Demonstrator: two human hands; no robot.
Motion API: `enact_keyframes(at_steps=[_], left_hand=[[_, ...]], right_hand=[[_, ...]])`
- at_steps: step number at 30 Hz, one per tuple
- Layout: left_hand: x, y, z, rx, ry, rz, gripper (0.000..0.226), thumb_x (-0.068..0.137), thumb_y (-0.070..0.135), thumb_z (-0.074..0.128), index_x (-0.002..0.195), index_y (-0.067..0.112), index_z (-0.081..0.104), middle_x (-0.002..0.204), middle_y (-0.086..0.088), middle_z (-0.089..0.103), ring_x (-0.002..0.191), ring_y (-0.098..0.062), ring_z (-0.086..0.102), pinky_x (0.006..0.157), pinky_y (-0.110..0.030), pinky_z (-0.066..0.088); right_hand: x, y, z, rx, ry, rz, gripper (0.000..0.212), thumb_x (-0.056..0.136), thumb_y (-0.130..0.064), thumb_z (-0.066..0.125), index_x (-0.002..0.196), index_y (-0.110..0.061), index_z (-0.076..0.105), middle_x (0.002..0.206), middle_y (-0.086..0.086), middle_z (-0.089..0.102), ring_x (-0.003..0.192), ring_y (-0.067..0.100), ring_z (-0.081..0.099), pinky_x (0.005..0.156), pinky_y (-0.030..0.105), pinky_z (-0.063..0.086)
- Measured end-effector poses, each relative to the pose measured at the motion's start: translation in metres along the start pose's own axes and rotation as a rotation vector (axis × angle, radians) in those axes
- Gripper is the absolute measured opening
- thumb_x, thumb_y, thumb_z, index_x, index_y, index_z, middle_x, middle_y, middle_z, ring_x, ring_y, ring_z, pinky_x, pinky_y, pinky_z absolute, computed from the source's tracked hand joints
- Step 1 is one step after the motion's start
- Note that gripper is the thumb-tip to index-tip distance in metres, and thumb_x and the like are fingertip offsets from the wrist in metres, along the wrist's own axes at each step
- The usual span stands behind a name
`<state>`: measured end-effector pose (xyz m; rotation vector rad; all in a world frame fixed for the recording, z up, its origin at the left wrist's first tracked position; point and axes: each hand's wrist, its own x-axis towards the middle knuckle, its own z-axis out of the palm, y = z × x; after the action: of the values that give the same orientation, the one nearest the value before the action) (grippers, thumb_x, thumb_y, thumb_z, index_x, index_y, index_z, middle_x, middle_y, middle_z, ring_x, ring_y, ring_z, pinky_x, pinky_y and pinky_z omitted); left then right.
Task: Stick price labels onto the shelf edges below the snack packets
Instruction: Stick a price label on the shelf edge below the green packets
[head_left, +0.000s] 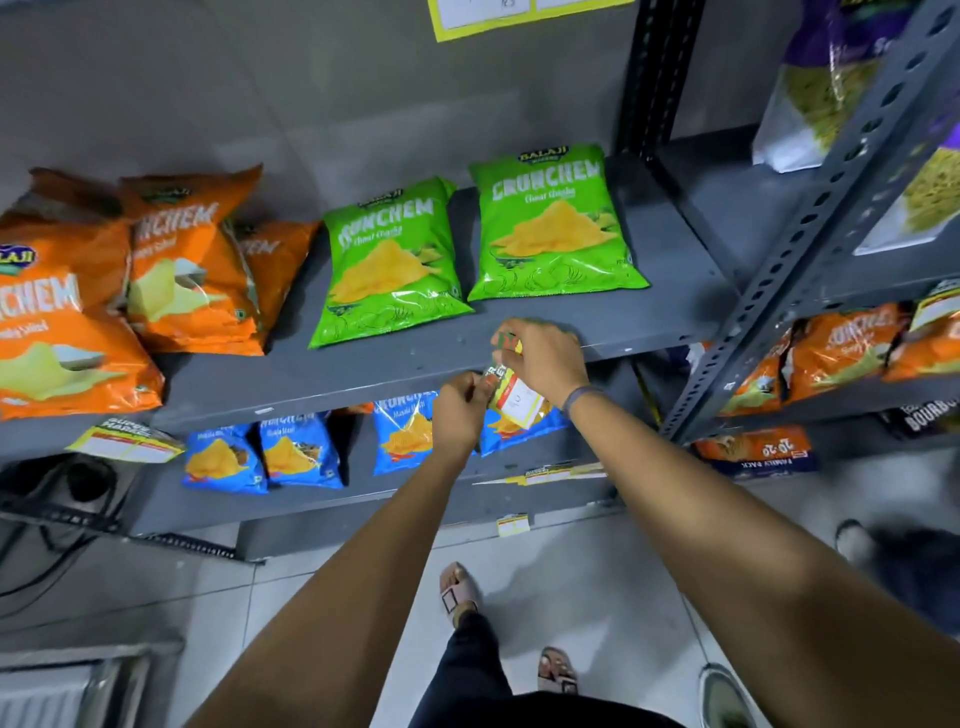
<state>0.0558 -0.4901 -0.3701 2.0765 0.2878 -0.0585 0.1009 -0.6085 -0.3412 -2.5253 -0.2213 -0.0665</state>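
Fingers of both hands pinch price label between them.

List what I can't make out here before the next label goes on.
Head view only:
- Print on the yellow-and-white price label: too small and blurred.
- Its sticky side and backing: hidden by the left hand and right hand.
- Grey metal shelf edge behind both hands: covered.
- Yellow-bordered wall sheet: cut off by the top edge.

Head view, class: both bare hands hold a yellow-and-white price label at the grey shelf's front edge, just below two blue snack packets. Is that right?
Not quite. In the head view the two snack packets above the grey shelf's front edge are green, not blue; blue ones sit a shelf lower. The left hand and right hand do hold the yellow-and-white price label there.
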Motion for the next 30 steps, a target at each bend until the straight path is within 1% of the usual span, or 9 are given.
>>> enact_keyframes(at_steps=[2, 6, 9, 11, 13, 17, 21, 25, 30], left_hand=[[0.002, -0.001, -0.006, 0.034, 0.003, 0.039, 0.036, 0.095, 0.018, 0.052, 0.059, 0.017, 0.048, 0.056, -0.010, 0.049, 0.039, -0.006, 0.043, 0.048, -0.028, 0.038], [0.002, 0.000, -0.017, 0.268, 0.021, 0.138, 0.024, 0.091, 0.033, 0.057, 0.081, 0.012, 0.064, 0.074, -0.019, 0.069, 0.066, -0.036, 0.064, 0.061, -0.041, 0.050], [0.001, 0.004, -0.021, 0.544, 0.063, 0.212, 0.030, 0.087, 0.044, 0.059, 0.083, 0.016, 0.067, 0.082, -0.016, 0.072, 0.082, -0.036, 0.064, 0.060, -0.034, 0.044], [0.001, 0.004, -0.020, 0.675, 0.069, 0.251, 0.034, 0.087, 0.047, 0.057, 0.079, 0.015, 0.066, 0.081, -0.015, 0.072, 0.083, -0.037, 0.065, 0.058, -0.030, 0.037], [0.000, 0.008, -0.019, 0.748, 0.052, 0.278, 0.032, 0.089, 0.044, 0.055, 0.084, 0.016, 0.069, 0.082, -0.015, 0.073, 0.085, -0.037, 0.065, 0.058, -0.030, 0.037], [0.003, 0.014, -0.017, 0.843, 0.041, 0.293, 0.027, 0.091, 0.037, 0.053, 0.094, 0.016, 0.069, 0.090, -0.017, 0.073, 0.091, -0.038, 0.065, 0.065, -0.032, 0.046], [0.004, 0.015, -0.014, 0.862, 0.043, 0.290, 0.025, 0.093, 0.034, 0.051, 0.099, 0.018, 0.068, 0.093, -0.017, 0.073, 0.093, -0.038, 0.064, 0.069, -0.033, 0.048], [0.004, 0.012, -0.016, 0.845, 0.076, 0.333, 0.027, 0.094, 0.039, 0.048, 0.105, 0.024, 0.068, 0.089, -0.015, 0.074, 0.092, -0.036, 0.066, 0.061, -0.029, 0.039], [0.003, 0.020, -0.018, 0.817, 0.110, 0.326, 0.033, 0.094, 0.043, 0.049, 0.091, 0.016, 0.068, 0.085, -0.017, 0.072, 0.085, -0.039, 0.065, 0.059, -0.029, 0.033]], right_hand=[[0.000, 0.000, -0.003, 0.076, -0.018, 0.024, 0.016, 0.079, -0.025, 0.068, 0.094, -0.022, 0.064, 0.098, 0.007, 0.073, 0.096, 0.030, 0.065, 0.081, 0.039, 0.048], [-0.011, 0.006, -0.006, 0.136, 0.019, 0.023, 0.016, 0.074, -0.024, 0.075, 0.085, -0.017, 0.065, 0.086, 0.012, 0.074, 0.085, 0.033, 0.066, 0.078, 0.043, 0.052], [-0.021, 0.014, -0.007, 0.042, 0.015, -0.035, 0.017, 0.070, -0.024, 0.078, 0.076, -0.015, 0.065, 0.079, 0.009, 0.073, 0.084, 0.030, 0.064, 0.080, 0.038, 0.046], [-0.024, 0.015, -0.006, -0.060, 0.003, -0.080, 0.018, 0.071, -0.027, 0.077, 0.076, -0.015, 0.065, 0.079, 0.007, 0.072, 0.088, 0.028, 0.061, 0.081, 0.037, 0.041], [-0.024, 0.014, -0.004, -0.148, -0.006, -0.111, 0.017, 0.071, -0.026, 0.076, 0.077, -0.014, 0.065, 0.080, 0.007, 0.072, 0.089, 0.029, 0.059, 0.080, 0.038, 0.040], [-0.023, 0.012, 0.002, -0.352, 0.021, -0.189, 0.028, 0.054, -0.024, 0.086, 0.061, -0.013, 0.061, 0.061, 0.006, 0.069, 0.070, 0.029, 0.063, 0.066, 0.035, 0.049], [-0.022, 0.011, 0.001, -0.430, 0.035, -0.210, 0.030, 0.050, -0.025, 0.086, 0.058, -0.016, 0.059, 0.056, 0.002, 0.067, 0.065, 0.026, 0.063, 0.062, 0.030, 0.050], [-0.021, 0.011, 0.001, -0.354, 0.044, -0.204, 0.031, 0.052, -0.024, 0.086, 0.058, -0.014, 0.058, 0.058, 0.005, 0.066, 0.066, 0.028, 0.063, 0.062, 0.033, 0.050], [-0.018, 0.014, -0.004, -0.132, 0.064, -0.147, 0.020, 0.069, -0.016, 0.078, 0.065, -0.008, 0.060, 0.069, 0.016, 0.066, 0.076, 0.036, 0.059, 0.066, 0.041, 0.049]])
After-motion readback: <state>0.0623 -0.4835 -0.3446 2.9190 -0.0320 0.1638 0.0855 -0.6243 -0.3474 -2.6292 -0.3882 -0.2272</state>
